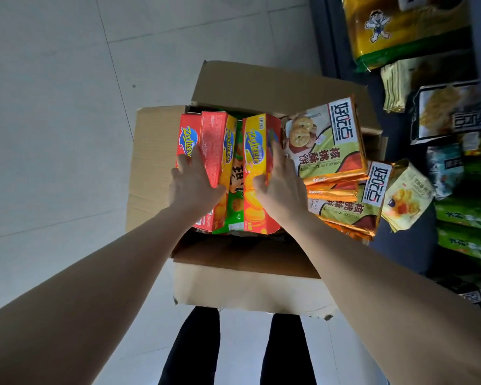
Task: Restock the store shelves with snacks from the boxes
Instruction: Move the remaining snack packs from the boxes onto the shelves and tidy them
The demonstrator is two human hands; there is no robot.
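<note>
An open cardboard box (156,162) stands on the floor in front of me, full of snacks. My left hand (193,184) grips a red Zecheese box (214,140) on the left side of the load. My right hand (281,184) holds a yellow Zecheese box (257,145), thumb on its front face and fingers over its right edge. A green snack bag (235,207) is wedged between the two boxes. Green and orange walnut cookie bags (331,143) lie stacked on the box's right flap.
The dark store shelf (400,245) runs along the right, holding a yellow snack bag (395,26), pale yellow packs (408,195) and green bags (464,215). Pale floor tiles (53,107) spread to the left. My dark-trousered legs (192,348) stand just below the box.
</note>
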